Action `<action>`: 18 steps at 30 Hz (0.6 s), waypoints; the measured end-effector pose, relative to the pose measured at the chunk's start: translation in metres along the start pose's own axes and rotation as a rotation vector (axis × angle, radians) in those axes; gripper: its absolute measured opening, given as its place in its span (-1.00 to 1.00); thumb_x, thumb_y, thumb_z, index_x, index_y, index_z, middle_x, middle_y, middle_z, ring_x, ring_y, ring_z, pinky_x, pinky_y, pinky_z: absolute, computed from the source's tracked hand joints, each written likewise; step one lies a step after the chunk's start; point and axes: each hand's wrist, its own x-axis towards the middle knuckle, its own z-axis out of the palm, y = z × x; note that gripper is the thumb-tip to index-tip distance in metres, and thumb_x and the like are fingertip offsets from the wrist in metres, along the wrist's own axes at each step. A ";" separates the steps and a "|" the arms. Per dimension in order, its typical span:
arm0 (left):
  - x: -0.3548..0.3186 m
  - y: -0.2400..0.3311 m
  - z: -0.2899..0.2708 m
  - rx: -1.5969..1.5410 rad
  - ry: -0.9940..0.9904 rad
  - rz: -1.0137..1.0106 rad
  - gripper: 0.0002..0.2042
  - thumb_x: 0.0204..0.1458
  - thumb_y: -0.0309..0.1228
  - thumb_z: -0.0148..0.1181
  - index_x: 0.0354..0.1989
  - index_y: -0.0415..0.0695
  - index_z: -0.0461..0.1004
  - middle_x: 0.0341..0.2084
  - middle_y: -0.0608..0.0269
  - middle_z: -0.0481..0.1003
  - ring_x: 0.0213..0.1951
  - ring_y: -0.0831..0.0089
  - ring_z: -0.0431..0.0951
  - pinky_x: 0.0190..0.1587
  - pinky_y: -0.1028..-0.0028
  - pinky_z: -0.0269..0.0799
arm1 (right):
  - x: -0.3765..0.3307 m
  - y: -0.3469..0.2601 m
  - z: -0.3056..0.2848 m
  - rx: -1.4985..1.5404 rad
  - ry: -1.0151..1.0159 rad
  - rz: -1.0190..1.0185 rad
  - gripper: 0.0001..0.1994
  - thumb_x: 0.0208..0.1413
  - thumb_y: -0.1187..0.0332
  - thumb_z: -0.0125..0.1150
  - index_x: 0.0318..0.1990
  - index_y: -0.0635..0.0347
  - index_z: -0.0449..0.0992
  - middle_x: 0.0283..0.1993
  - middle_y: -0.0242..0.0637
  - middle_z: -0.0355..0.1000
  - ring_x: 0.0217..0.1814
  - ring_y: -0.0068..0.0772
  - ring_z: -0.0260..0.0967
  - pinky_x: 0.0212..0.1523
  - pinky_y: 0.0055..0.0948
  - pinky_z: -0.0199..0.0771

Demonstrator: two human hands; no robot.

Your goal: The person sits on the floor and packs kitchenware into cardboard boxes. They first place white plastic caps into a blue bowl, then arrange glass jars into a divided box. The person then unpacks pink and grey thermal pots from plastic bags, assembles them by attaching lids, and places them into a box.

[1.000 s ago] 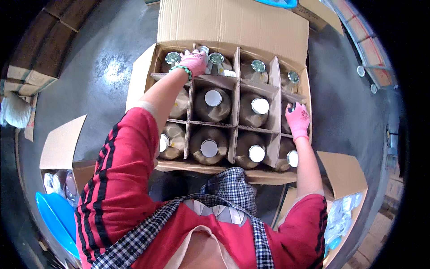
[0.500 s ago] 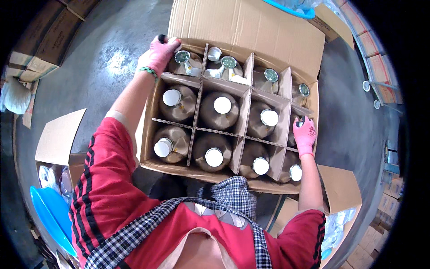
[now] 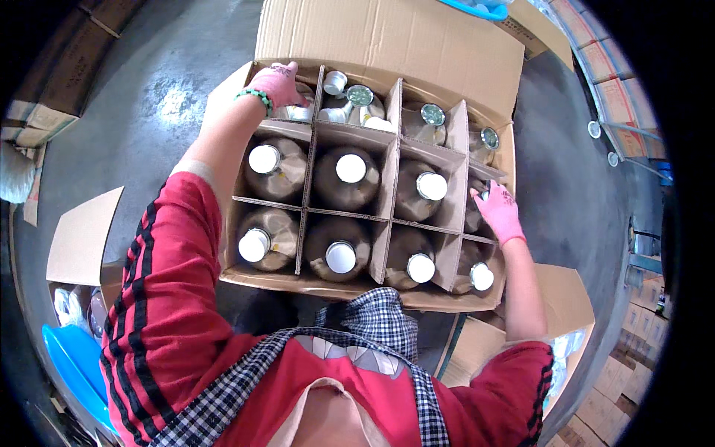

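Box: a big brown cardboard box (image 3: 387, 45) is seen on the grey floor (image 3: 149, 97), with its flaps open. It is split by cardboard dividers (image 3: 387, 216) into small rooms.

Bottles: brown glass bottles with white caps (image 3: 351, 168) are stood upright in the near and middle rows, one in each room. Jars with metal lids (image 3: 360, 95) are seen in the far row.

Left hand: the left hand (image 3: 277, 83), in a pink glove, is laid on the far left corner of the box. The fingers are curled over the box edge. Nothing loose is seen to be held.

Right hand: the right hand (image 3: 499, 214), also in a pink glove, is rested on the right side of the box, by a bottle in the end room. The fingers are bent and close together; a grip cannot be told.

What changed: a moment ago the left hand was further left, outside the corner. Now it has been brought onto the corner. The right hand has hardly moved.

What that means: the box looks full, and it seems to be held at both sides.
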 end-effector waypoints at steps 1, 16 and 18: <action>0.007 -0.005 0.000 0.000 -0.020 0.037 -0.29 -0.38 0.04 0.25 -0.11 -0.26 0.27 -0.17 -0.07 0.36 -0.09 0.16 0.37 -0.04 0.34 0.28 | 0.001 -0.007 -0.014 0.023 0.133 -0.043 -0.52 -0.08 0.07 0.05 -0.13 0.30 0.30 -0.22 -0.02 0.32 -0.14 -0.05 0.28 -0.11 -0.24 0.28; 0.004 -0.010 0.037 0.037 0.272 -0.141 -0.59 -0.12 -0.07 0.04 -0.19 -0.12 0.37 -0.23 0.01 0.37 -0.18 0.18 0.42 -0.15 0.34 0.36 | 0.101 -0.216 -0.043 -0.079 -0.257 -0.442 -0.40 -0.20 -0.17 0.06 -0.16 0.17 0.45 -0.05 -0.14 0.34 0.01 -0.04 0.21 0.04 -0.19 0.11; -0.002 -0.004 0.031 -0.018 0.325 -0.127 -0.61 -0.12 -0.10 0.05 -0.18 -0.09 0.35 -0.18 0.04 0.34 -0.08 0.15 0.33 -0.06 0.21 0.23 | 0.092 -0.218 -0.064 -0.046 -0.371 -0.470 -0.39 -0.27 -0.19 0.11 -0.18 0.14 0.47 -0.08 -0.18 0.36 0.00 -0.08 0.24 0.04 -0.21 0.11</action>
